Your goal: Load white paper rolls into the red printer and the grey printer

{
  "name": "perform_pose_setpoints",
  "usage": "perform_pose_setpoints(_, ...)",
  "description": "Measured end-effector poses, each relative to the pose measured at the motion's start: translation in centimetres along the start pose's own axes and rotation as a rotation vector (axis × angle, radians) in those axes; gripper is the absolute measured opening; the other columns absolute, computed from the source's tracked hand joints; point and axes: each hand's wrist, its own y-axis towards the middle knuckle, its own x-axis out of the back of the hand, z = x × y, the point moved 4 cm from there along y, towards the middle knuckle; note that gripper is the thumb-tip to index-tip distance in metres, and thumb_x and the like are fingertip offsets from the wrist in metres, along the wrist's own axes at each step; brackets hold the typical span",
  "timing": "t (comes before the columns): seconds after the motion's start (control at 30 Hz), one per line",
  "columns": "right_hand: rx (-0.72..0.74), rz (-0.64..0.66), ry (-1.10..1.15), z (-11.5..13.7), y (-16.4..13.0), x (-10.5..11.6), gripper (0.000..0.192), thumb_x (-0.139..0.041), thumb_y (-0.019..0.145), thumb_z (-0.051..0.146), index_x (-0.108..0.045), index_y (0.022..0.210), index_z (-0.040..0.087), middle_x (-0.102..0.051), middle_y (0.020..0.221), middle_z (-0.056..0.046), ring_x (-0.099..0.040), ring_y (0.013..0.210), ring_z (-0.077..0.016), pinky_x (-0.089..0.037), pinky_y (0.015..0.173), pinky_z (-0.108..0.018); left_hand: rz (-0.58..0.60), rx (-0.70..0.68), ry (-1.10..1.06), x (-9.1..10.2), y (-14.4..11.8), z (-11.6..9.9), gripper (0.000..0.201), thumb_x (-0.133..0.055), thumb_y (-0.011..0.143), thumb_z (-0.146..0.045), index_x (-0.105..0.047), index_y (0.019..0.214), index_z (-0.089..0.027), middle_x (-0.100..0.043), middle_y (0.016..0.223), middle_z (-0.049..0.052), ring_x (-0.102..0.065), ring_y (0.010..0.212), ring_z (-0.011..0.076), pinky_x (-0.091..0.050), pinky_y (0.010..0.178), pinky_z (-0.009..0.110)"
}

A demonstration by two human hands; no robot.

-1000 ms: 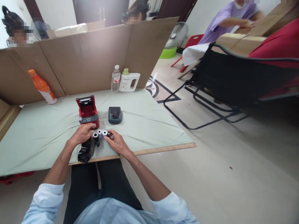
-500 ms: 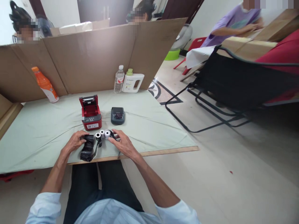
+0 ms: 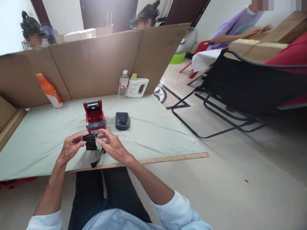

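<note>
Black plastic: a small dark pouch (image 3: 90,142) was held above the near table edge, with a black strap (image 3: 98,159) hanging from it toward the person's lap.

Left hand: the left hand (image 3: 70,149) was curled on the pouch's left side, with thumb and fingers closed on it.

Right hand: the right hand (image 3: 112,147) met the pouch from the right. Its fingers were bent at the pouch's right edge and appeared to pinch it. A small pale object showed at the fingertips, too small to identify.

Location of item: the pouch was lifted clear of the pale green cloth (image 3: 148,134) and sat just in front of the red printer (image 3: 95,117).

Red printer: its lid stood open and upright. I could not tell if the paper bay was loaded.

Dark device: a grey-black unit (image 3: 122,120) lay flat beside the red printer, to its right and untouched.

Back row: an orange bottle (image 3: 49,90) leaned against the cardboard screen (image 3: 96,60). A clear water bottle (image 3: 123,84) and a white jug (image 3: 137,87) stood close together farther right.

Progress (judgement): the pouch was in hand and being worked at its opening. The printer was open but unattended, so any loading looked not yet done. No paper rolls were visible on the cloth.

Surroundings: other people stood behind the screen, and another person in purple was at the far right. A black folding chair (image 3: 244,86) stood on the floor to the right, well apart from the table.
</note>
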Motion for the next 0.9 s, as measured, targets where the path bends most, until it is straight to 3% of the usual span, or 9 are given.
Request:
perform_pose_setpoints(0.1, -0.042, 0.155, 0.287, 0.1, 1.0, -2.5, 0.056, -0.074, 0.087, 0.037, -0.055, 0.138, 0.024, -0.073, 0.119, -0.008, -0.070, 0.111, -0.0233, -0.058, 0.094, -0.038, -0.023, -0.059, -0.068, -0.1, 0.7, -2.4, 0.034, -0.085, 0.073, -0.025, -0.082, 0.106, -0.019, -0.078, 0.108, 0.008, -0.068, 0.084, 0.0178, -0.059, 0.073, 0.029)
perform_pose_setpoints(0.2, -0.062, 0.160, 0.447, 0.1, 1.7, -3.4, 0.053, -0.075, 0.084, 0.031, -0.058, 0.133, 0.023, -0.075, 0.110, -0.005, -0.072, 0.102, -0.0215, -0.059, 0.087, -0.034, -0.024, -0.040, -0.136, 0.2, 1.6, -3.6, 0.035, -0.084, 0.072, -0.022, -0.083, 0.106, -0.018, -0.079, 0.112, 0.011, -0.073, 0.098, 0.0241, -0.062, 0.082, 0.033)
perform_pose_setpoints(0.3, -0.120, 0.118, 0.508, -0.1, 1.2, -3.7, 0.067, -0.072, 0.085, 0.028, -0.047, 0.148, 0.024, -0.075, 0.097, -0.002, -0.072, 0.086, -0.0184, -0.058, 0.076, -0.031, -0.055, 0.020, -0.181, 0.9, 2.3, -3.2, 0.034, -0.081, 0.072, -0.021, -0.084, 0.106, -0.017, -0.081, 0.107, 0.011, -0.075, 0.096, 0.0261, -0.063, 0.080, 0.035)
perform_pose_setpoints(0.4, -0.092, 0.101, 0.487, -0.1, 0.0, -3.9, 0.073, -0.069, 0.087, 0.026, -0.041, 0.155, 0.024, -0.074, 0.091, 0.001, -0.069, 0.079, -0.0152, -0.056, 0.075, -0.029, -0.079, 0.039, -0.152, 1.4, 2.6, -2.0, 0.033, -0.082, 0.069, -0.021, -0.085, 0.102, -0.017, -0.082, 0.102, 0.011, -0.075, 0.091, 0.0249, -0.063, 0.078, 0.034)
perform_pose_setpoints(0.47, -0.055, 0.096, 0.425, 0.0, -0.6, -4.1, 0.061, -0.068, 0.087, 0.026, -0.054, 0.147, 0.023, -0.073, 0.093, 0.000, -0.067, 0.081, -0.0145, -0.056, 0.077, -0.029, -0.052, 0.043, -0.112, 1.4, 2.7, -1.1, 0.034, -0.083, 0.069, -0.022, -0.085, 0.102, -0.016, -0.082, 0.104, 0.011, -0.074, 0.089, 0.0236, -0.062, 0.078, 0.033)
perform_pose_setpoints(0.53, -0.038, 0.102, 0.361, 0.0, -0.6, -4.1, 0.040, -0.068, 0.087, 0.028, -0.070, 0.126, 0.020, -0.074, 0.096, -0.002, -0.068, 0.084, -0.0155, -0.056, 0.078, -0.030, -0.016, 0.045, -0.081, 1.2, 2.8, -0.5, 0.035, -0.085, 0.070, -0.025, -0.084, 0.105, -0.016, -0.081, 0.106, 0.011, -0.074, 0.090, 0.0228, -0.062, 0.080, 0.033)
perform_pose_setpoints(0.6, -0.034, 0.096, 0.328, 0.1, 0.1, -3.7, 0.027, -0.067, 0.086, 0.030, -0.076, 0.109, 0.019, -0.075, 0.097, -0.003, -0.068, 0.086, -0.0166, -0.056, 0.080, -0.031, 0.016, 0.049, -0.083, 1.1, 3.2, 0.0, 0.038, -0.088, 0.071, -0.028, -0.084, 0.106, -0.016, -0.081, 0.105, 0.012, -0.074, 0.091, 0.0227, -0.062, 0.083, 0.033)
perform_pose_setpoints(0.73, -0.005, 0.049, 0.361, 0.6, 3.1, -2.6, 0.025, -0.070, 0.082, 0.032, -0.077, 0.102, 0.018, -0.076, 0.096, -0.003, -0.069, 0.085, -0.0161, -0.057, 0.082, -0.031, 0.098, 0.062, -0.183, 0.1, 4.8, 0.9, 0.050, -0.094, 0.065, -0.034, -0.082, 0.109, -0.013, -0.081, 0.105, 0.014, -0.075, 0.091, 0.0246, -0.062, 0.083, 0.035)
perform_pose_setpoints(0.9, -0.029, 0.113, 0.410, 2.2, 6.7, -1.6, 0.026, -0.072, 0.078, 0.030, -0.077, 0.099, 0.017, -0.075, 0.084, -0.001, -0.066, 0.071, -0.0122, -0.055, 0.069, -0.025, 0.146, 0.019, -0.252, -1.8, 6.5, 1.0, 0.057, -0.092, 0.069, -0.044, -0.080, 0.115, -0.014, -0.081, 0.105, 0.012, -0.076, 0.095, 0.0262, -0.061, 0.086, 0.036)
